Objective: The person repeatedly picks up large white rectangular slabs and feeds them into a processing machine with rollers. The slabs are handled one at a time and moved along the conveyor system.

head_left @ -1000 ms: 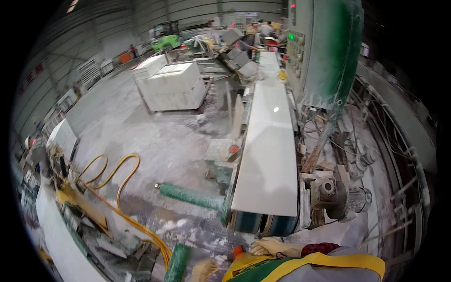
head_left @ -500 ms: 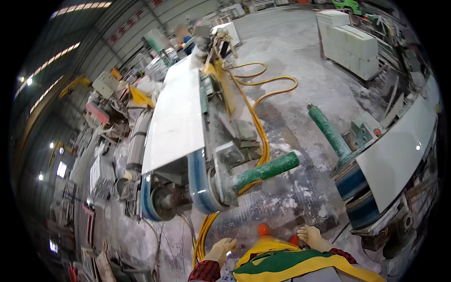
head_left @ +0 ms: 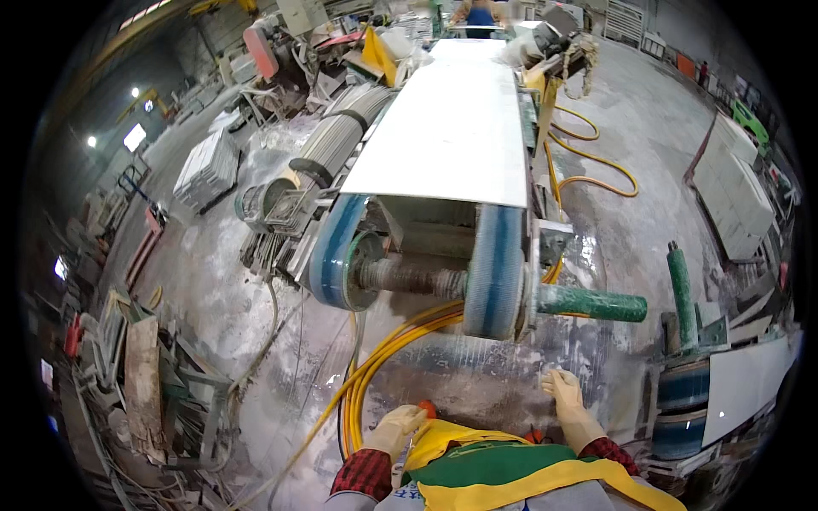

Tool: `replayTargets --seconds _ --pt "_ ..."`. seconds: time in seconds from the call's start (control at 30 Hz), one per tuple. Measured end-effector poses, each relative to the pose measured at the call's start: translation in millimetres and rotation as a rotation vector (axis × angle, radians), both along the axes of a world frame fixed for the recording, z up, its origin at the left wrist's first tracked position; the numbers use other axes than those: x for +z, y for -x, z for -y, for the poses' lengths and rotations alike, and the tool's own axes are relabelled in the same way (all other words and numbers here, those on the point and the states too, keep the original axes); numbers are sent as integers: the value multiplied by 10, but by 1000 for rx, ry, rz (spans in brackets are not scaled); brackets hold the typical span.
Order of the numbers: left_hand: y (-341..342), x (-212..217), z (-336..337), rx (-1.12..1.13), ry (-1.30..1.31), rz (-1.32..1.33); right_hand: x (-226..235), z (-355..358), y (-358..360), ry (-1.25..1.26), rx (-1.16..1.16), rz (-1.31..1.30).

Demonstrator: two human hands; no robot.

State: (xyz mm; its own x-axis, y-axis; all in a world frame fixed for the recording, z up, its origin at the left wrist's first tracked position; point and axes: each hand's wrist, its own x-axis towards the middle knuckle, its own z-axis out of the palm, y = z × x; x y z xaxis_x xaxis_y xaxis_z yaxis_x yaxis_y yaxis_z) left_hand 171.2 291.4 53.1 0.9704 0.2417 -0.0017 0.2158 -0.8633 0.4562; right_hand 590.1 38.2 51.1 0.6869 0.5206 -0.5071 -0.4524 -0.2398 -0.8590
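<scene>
Both my hands wear cream gloves and show nothing in them. My left hand (head_left: 398,427) hangs low in front of my yellow and green apron (head_left: 503,467), fingers loosely bent. My right hand (head_left: 566,399) is further right and forward, over the wet floor, its fingers slightly apart and half curled. Ahead of me stands a conveyor with two blue belts (head_left: 497,272) running round end rollers. A long white slab (head_left: 447,128) lies flat on it. A green cylindrical bar (head_left: 594,303) sticks out to its right, the nearest thing ahead of my right hand. Neither hand touches the conveyor.
Yellow hoses (head_left: 375,358) cross the floor under the conveyor's near end. A second conveyor with a white slab (head_left: 750,392) stands at right, beside an upright green post (head_left: 681,294). Scrap frames and a board (head_left: 143,383) lie at left. Another person (head_left: 480,15) stands at the far end.
My view has swung right and closer to the conveyor, which now lies straight ahead. My right hand has moved forward and away from the apron; the left stays low near it.
</scene>
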Motion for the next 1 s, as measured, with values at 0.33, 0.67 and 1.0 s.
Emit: replayTargets --seconds 0.33,0.67,1.0 --pt "1048 564 -1012 -16 235 -931 1294 -2102 681 218 359 1494" --pt "447 217 -681 -97 541 -515 904 -2432 786 434 432 1407" --pt "659 -426 -497 -131 333 -784 905 -2367 780 458 481 1364"
